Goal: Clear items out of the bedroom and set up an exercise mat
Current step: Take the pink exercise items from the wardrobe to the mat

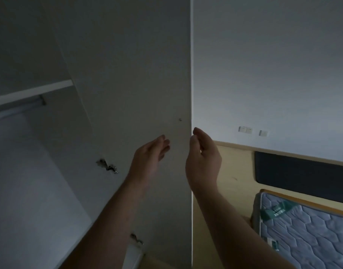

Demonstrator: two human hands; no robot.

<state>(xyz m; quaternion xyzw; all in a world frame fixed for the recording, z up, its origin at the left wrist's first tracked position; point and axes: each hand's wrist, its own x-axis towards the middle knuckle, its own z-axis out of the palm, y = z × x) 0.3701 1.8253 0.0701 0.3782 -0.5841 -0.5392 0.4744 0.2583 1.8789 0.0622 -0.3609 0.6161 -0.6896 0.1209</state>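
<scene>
A white wardrobe door (139,74) stands open in front of me, its inner face turned toward me and its free edge running down the middle of the view. My left hand (150,158) is raised in front of that inner face with fingers straight, holding nothing. My right hand (202,158) is at the door's free edge, fingers loosely curled beside it; whether they touch the edge I cannot tell. No exercise mat is in view.
The open wardrobe at left shows a shelf (31,93), a hanging rail (17,110) and door hinges (108,166). At lower right a quilted blue-grey mattress (306,230) lies on a bed with a wooden headboard (238,171). Wall switches (245,130) sit above it.
</scene>
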